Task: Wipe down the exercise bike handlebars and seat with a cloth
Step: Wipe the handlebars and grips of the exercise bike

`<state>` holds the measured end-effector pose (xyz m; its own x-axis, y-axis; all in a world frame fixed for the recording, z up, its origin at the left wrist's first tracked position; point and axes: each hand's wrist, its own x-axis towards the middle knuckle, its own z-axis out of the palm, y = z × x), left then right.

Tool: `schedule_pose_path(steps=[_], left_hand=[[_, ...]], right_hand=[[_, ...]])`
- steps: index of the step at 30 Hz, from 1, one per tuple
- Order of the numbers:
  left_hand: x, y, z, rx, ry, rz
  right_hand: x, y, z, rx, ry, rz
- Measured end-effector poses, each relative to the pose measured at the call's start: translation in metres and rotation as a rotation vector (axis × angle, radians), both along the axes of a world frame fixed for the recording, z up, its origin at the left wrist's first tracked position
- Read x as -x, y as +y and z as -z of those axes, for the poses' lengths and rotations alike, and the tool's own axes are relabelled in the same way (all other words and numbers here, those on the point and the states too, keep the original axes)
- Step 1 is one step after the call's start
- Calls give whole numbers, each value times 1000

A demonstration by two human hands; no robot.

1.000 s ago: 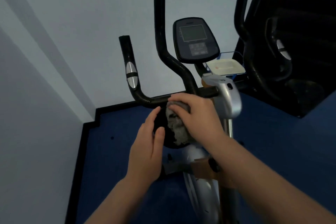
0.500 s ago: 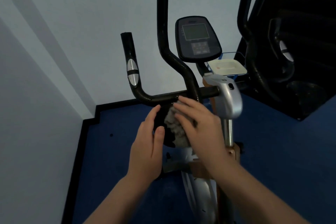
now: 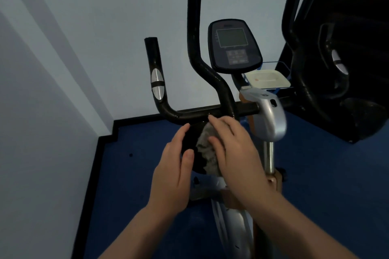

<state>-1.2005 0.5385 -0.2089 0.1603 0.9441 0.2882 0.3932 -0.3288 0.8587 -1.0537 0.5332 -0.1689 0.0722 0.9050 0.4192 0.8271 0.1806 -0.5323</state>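
Vs 1 s ago: right hand [image 3: 235,149] has slid down off the handlebar [image 3: 202,112] crossbar and now sits lower on the black round part [image 3: 192,143] below it, cloth [image 3: 207,151] dragged down with it. Left hand [image 3: 174,172] barely moved.

Right hand: palm down, fingers [image 3: 219,124] straight and close together, pressing flat on the cloth; index tip just touches the crossbar's lower edge. Forearm comes in from lower right.

Left hand: edge-on, fingers extended and together, resting along the left side of the black part; thumb [image 3: 188,156] lies on its face. Not gripping anything.

Cloth: grey, crumpled, pinned between right palm and the black part, showing only at the left edge of the right fingers. Gap of bare black surface between cloth and left fingers.

Console [image 3: 233,45] upright behind the handlebar. Seat not in view.
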Motion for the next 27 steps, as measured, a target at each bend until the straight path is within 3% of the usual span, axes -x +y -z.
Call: schedule_pose_path(steps=[4, 6, 13, 19, 23, 27], left_hand=[[2, 1, -2, 0, 7, 14], [0, 0, -2, 0, -18, 7], [8, 10, -24, 32, 10, 72], [15, 49, -63, -184, 156, 207], [3, 67, -68, -159, 108, 331], [4, 74, -57, -81, 171, 471]], right_hand=[[8, 33, -15, 92, -260, 36], [9, 37, -19, 97, -281, 33], [-1, -22, -2, 99, 146, -8], [-9, 18, -32, 285, 71, -55], [15, -14, -7, 76, 372, 112], [29, -22, 8, -20, 573, 240]])
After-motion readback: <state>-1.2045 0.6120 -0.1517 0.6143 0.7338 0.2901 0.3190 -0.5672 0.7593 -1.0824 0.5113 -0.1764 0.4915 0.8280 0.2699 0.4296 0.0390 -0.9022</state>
